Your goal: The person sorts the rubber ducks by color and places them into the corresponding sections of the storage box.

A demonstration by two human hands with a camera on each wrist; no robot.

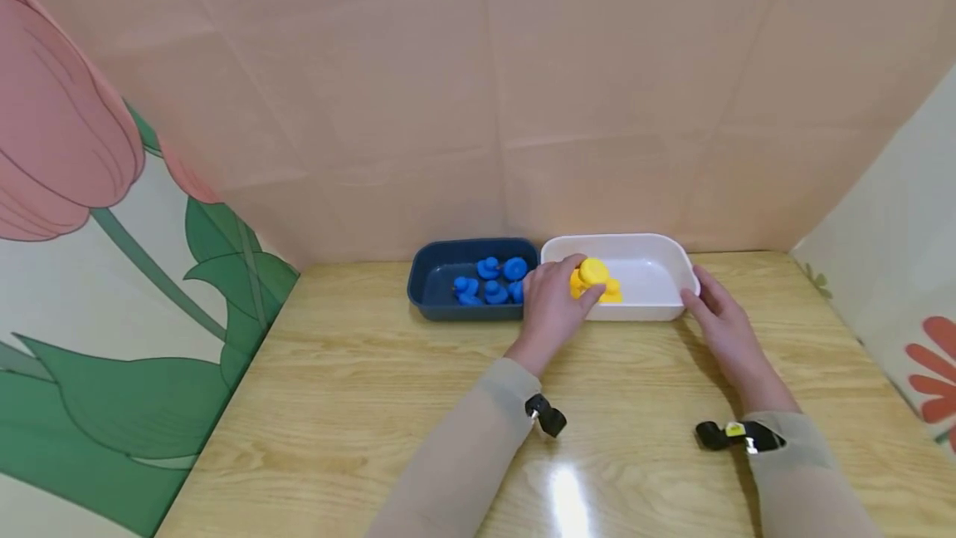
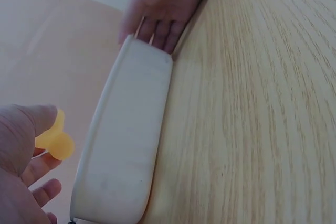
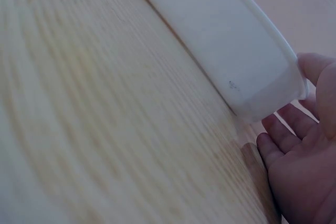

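- a yellow duck is pinched between the thumb and fingers of the left hand, and is held just above the inside of the white tray, at its left end; in the left wrist view the same toy is seen past the thumb, beside the tray's long wall.
- the right hand is laid with straight, relaxed fingers against the right end of the white tray; nothing is gripped by it, and in the right wrist view the fingers are seen just past the tray's corner.
- a few more yellow ducks are lying in the white tray, under the held one.
- a dark blue tray is set touching the left side of the white tray, and several blue ducks are gathered in it.
- both trays are standing on a wooden table, near its far edge.
- judged risk: the duck is held close to the shared rim, so it could be dropped among the blue ducks if released early.
- judged risk: the white tray could be pushed sideways if the right hand's light touch is lost.
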